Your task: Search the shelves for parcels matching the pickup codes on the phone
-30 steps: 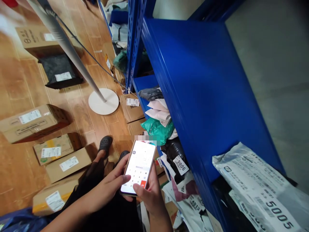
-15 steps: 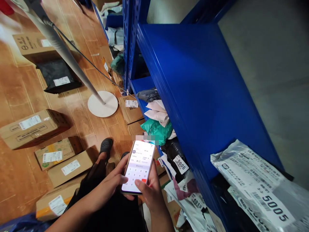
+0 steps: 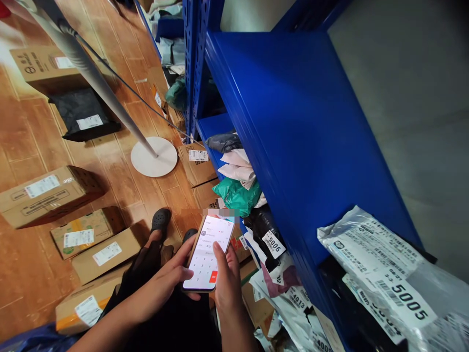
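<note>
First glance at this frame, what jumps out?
The lit phone at bottom centre, cradled in the left hand while the right hand puts a thumb on its screen. To the right a bare blue shelf fills the frame, with a grey parcel marked 5005 on it at the lower right. Cardboard boxes lie on the wooden floor at left.

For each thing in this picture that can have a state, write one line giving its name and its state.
phone: screen lit, keypad showing, held in both hands.
left hand: gripping the phone's left edge.
right hand: supporting the phone, thumb on the screen.
cardboard boxes: closed, labelled, lying on the floor.
parcel 5005: sealed, lying on the blue shelf.
parcel 5006: sealed, lying in a pile.
</note>
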Demonstrator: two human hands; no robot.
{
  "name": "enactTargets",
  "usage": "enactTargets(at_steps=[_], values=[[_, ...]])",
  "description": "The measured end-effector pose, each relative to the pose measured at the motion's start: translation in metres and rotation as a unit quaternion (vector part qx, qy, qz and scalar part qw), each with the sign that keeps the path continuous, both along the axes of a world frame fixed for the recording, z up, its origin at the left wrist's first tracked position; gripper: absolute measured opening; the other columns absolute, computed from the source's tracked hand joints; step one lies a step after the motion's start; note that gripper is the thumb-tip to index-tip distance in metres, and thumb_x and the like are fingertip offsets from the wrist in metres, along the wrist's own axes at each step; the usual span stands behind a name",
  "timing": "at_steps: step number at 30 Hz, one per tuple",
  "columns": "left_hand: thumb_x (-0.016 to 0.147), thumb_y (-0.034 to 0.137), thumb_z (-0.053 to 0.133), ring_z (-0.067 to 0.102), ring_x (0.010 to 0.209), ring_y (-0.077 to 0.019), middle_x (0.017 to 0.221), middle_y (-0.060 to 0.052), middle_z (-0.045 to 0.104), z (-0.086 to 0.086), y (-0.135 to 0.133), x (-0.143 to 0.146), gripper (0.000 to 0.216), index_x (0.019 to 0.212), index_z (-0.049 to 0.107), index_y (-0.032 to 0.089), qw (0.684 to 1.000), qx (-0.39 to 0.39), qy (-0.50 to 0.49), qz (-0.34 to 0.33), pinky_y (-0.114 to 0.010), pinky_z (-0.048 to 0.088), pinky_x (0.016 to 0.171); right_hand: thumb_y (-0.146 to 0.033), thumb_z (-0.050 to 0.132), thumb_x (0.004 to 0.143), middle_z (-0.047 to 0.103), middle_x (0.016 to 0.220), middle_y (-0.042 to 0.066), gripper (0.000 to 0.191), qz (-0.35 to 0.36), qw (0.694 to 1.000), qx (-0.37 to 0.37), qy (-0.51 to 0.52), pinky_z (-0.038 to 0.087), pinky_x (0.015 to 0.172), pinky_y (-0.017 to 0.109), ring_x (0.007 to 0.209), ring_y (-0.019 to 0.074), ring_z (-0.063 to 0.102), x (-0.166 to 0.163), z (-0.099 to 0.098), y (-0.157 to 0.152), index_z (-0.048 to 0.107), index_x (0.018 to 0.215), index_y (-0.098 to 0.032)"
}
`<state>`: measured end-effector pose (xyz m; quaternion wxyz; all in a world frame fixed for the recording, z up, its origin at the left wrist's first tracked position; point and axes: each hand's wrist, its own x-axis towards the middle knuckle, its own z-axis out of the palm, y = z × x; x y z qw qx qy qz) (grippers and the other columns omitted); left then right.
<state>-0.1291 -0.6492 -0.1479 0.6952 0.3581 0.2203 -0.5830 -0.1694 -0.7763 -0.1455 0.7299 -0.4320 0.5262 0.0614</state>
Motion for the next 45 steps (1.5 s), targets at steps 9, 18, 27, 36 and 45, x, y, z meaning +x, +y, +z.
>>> enactTargets(at_steps=[9, 18, 27, 36, 45], values=[[0.071, 0.021, 0.045, 0.065, 0.089, -0.0272, 0.136, -0.012, 0.049, -0.001, 0.003, 0.006, 0.082, 0.146, 0.011, 0.026, 0.999, -0.038, 0.011, 0.032, -0.027, 0.057, 0.052, -0.024, 0.053, 0.071, 0.068, 0.114, 0.007, 0.052, 0.121, 0.980, 0.068, -0.143, 0.050, 0.089, 0.040, 0.106, 0.0276, 0.062, -0.011, 0.009, -0.013, 0.047, 0.122, -0.018], [0.068, 0.031, 0.052, 0.065, 0.082, -0.0248, 0.135, -0.010, 0.048, -0.007, 0.001, 0.000, 0.081, 0.142, 0.021, 0.030, 0.995, -0.053, 0.037, 0.071, -0.028, 0.056, 0.049, -0.018, 0.052, 0.067, 0.063, 0.124, 0.005, 0.056, 0.156, 0.965, 0.122, -0.170, 0.042, 0.100, 0.041, 0.115, 0.0262, 0.056, -0.004, 0.017, -0.021, 0.046, 0.122, -0.021], [0.063, 0.039, 0.055, 0.061, 0.078, -0.0227, 0.131, -0.014, 0.048, 0.002, -0.002, 0.009, 0.091, 0.142, 0.013, 0.024, 0.998, -0.017, 0.034, 0.050, -0.030, 0.056, 0.052, -0.020, 0.065, 0.069, 0.060, 0.128, 0.011, 0.073, 0.187, 0.950, 0.170, -0.183, 0.049, 0.088, 0.039, 0.108, 0.0252, 0.060, -0.001, 0.023, -0.020, 0.033, 0.134, -0.022], [0.067, 0.038, 0.054, 0.061, 0.080, -0.0222, 0.132, -0.010, 0.050, -0.002, -0.002, 0.007, 0.082, 0.141, 0.022, 0.026, 0.997, -0.037, 0.038, 0.057, -0.029, 0.055, 0.054, -0.022, 0.067, 0.073, 0.057, 0.131, 0.011, 0.073, 0.194, 0.956, 0.151, -0.163, 0.044, 0.098, 0.043, 0.117, 0.0256, 0.056, -0.002, 0.022, -0.020, 0.028, 0.136, -0.023], [0.081, 0.040, 0.051, 0.063, 0.080, -0.0182, 0.113, -0.006, 0.064, -0.015, -0.007, 0.015, 0.065, 0.141, 0.032, 0.024, 0.993, -0.103, 0.035, 0.033, -0.028, 0.052, 0.070, -0.033, 0.077, 0.062, 0.056, 0.128, 0.012, 0.086, 0.158, 0.948, 0.193, -0.196, 0.041, 0.099, 0.050, 0.121, 0.0311, 0.052, -0.011, 0.012, -0.027, 0.033, 0.136, -0.027]])
